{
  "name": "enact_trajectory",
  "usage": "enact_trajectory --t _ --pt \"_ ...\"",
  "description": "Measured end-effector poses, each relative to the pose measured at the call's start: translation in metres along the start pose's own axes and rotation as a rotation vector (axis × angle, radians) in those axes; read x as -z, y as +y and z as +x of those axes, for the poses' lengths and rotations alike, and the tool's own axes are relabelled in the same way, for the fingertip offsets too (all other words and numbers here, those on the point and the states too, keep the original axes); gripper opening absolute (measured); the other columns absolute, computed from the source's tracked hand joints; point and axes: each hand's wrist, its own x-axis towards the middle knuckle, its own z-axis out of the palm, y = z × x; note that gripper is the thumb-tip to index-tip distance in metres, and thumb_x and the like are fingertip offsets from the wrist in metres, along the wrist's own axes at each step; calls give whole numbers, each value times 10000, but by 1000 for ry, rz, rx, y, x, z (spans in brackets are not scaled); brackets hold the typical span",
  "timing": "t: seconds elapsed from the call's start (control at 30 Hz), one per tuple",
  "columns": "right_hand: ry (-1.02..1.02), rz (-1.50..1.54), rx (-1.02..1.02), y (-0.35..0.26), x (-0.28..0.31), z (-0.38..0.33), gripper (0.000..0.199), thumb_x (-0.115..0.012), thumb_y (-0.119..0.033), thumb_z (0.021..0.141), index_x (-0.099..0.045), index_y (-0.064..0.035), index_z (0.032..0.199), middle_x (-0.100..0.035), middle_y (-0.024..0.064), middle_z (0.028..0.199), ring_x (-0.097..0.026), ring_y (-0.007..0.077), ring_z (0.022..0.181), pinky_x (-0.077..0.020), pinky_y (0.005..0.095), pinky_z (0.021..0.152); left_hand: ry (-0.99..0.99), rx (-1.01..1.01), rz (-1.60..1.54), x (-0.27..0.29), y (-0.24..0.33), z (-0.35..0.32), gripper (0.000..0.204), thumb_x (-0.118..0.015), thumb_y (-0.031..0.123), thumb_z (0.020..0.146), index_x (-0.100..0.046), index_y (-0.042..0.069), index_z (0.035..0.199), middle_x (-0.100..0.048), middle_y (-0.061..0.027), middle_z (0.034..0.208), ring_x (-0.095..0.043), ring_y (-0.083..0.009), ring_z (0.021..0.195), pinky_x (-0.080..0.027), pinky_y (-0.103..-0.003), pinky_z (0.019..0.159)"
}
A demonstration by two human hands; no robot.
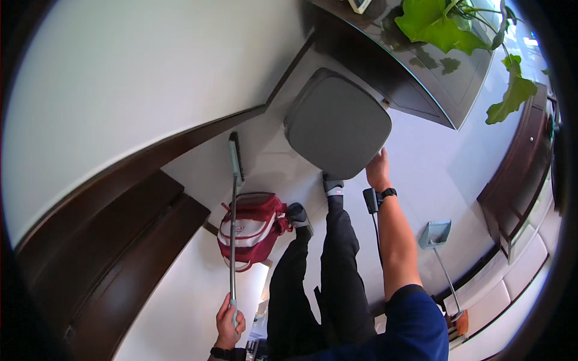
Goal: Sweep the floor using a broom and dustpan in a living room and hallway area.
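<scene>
My left hand (228,323) is wrapped round the lower end of a broom's handle. The broom (233,240) stretches away from me, its pale green head and dark bristles near the wall's base. My right hand (378,170) is at the near right edge of a dark grey stool (339,123) with a rounded square seat. Its fingers curl against the stool's side, partly hidden by the seat. A dark box on a cord (371,200) sits at my right wrist, beside a black watch band.
A red and grey backpack (256,231) lies by my left foot, under the broom handle. A dustpan (435,234) with a long handle stands at the right. Beyond the stool is a dark glass-topped cabinet (415,84) with a leafy plant (433,27). Dark wooden furniture (522,162) stands far right.
</scene>
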Motion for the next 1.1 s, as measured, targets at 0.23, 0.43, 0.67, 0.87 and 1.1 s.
enact_trajectory --t 0.23,0.43,0.67,0.87,1.1 --pt "363 -881 218 88 -54 -130 329 -456 -272 930 -600 4 1035 -631 104 893 -586 185 811 -461 343 741 16 -112 32 38 -7 -13 471 -448 157 953 -328 153 1409 -438 -34 616 -359 -86 397 -290 -212 365" --pt "-720 -1344 194 229 -118 -267 237 -590 -115 803 -622 -11 1014 -618 158 994 -595 303 938 -481 369 813 11 -210 -20 102 -55 -12 454 -456 143 953 -355 138 1396 -448 -34 611 -361 -83 399 -289 -210 365" --pt "-1173 -1688 321 388 -151 -328 613 -570 -246 813 -369 -2 1339 -483 176 1290 -427 309 1232 -338 406 1038 47 -360 124 169 -111 -4 458 -420 99 951 -341 102 1402 -425 -16 576 -347 -70 400 -270 -201 356" --pt "-1080 -1937 221 399 -141 -322 469 -568 -331 831 -521 5 1154 -618 195 1057 -588 360 975 -437 438 873 105 -355 52 199 -124 10 446 -454 73 936 -370 48 1374 -438 -5 553 -357 -59 390 -277 -199 363" --pt "-880 -1505 244 196 -220 -404 321 -671 -240 798 -575 29 944 -617 222 867 -605 370 830 -476 389 734 129 -390 -61 217 -108 67 458 -505 122 927 -391 85 1369 -462 -4 587 -380 -65 395 -286 -205 350"
